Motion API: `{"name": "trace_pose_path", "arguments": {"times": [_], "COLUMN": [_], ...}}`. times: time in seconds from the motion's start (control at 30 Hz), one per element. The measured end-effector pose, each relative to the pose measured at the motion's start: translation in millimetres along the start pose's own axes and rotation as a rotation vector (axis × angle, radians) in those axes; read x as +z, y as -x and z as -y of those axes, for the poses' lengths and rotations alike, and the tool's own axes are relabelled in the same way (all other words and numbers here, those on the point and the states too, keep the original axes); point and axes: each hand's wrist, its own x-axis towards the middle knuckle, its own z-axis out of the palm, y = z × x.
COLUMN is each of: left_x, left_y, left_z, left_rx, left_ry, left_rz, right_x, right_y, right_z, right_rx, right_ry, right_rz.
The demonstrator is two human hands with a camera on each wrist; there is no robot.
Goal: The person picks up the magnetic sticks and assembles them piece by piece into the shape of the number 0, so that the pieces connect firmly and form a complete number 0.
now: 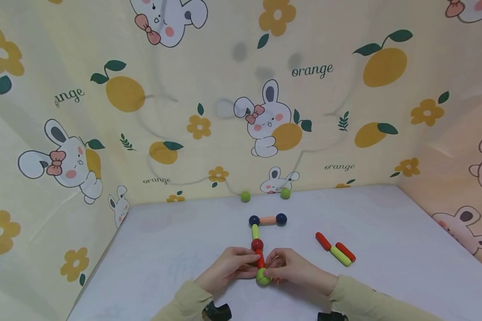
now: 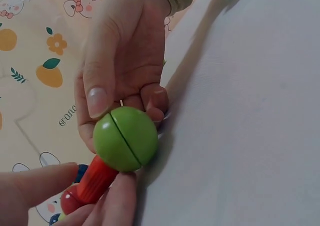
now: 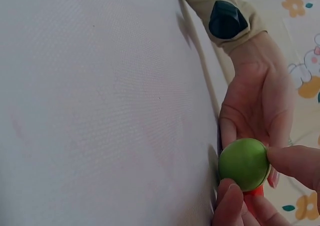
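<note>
On the white table, a chain of toy sticks and balls runs away from me. Its near end is a green ball (image 1: 263,277) with a groove, which my right hand (image 1: 292,269) pinches from the right. My left hand (image 1: 236,265) holds the red stick (image 1: 260,259) joined to that ball. Beyond it come a red ball (image 1: 257,244), a yellow-green stick (image 1: 255,232) and a dark blue ball (image 1: 254,220). From there a peach stick (image 1: 268,220) turns right to another dark blue ball (image 1: 281,219). In the left wrist view the green ball (image 2: 126,139) hides part of the right fingers.
To the right lie a loose red stick (image 1: 323,241), a yellow-green stick (image 1: 340,257) and a second red stick (image 1: 346,252), close together. Two green balls (image 1: 245,196) (image 1: 285,193) sit at the table's back edge, against a printed cloth backdrop (image 1: 209,151).
</note>
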Motion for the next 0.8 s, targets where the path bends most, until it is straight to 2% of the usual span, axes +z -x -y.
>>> {"name": "trace_pose_path", "arguments": {"times": [0.3, 0.47, 0.67, 0.8], "left_x": [-5.7, -3.0, 0.9, 3.8], "left_y": [14.6, 18.9, 19.7, 20.3], "left_z": [0.7, 2.8, 2.9, 2.3], "left_rx": [-0.002, 0.026, 0.033, 0.032], "left_ry": [-0.132, -0.139, -0.161, -0.169], "left_rz": [0.11, 0.154, 0.124, 0.09], "right_x": [3.7, 2.2, -12.1, -36.4], "right_y": [0.5, 3.4, 10.5, 20.8], "right_z": [-0.3, 1.6, 2.3, 3.3], "right_rx": [-0.008, 0.001, -0.011, -0.083], "right_ry": [0.029, 0.022, 0.018, 0.091], "right_rz": [-0.017, -0.007, 0.058, 0.078]}}
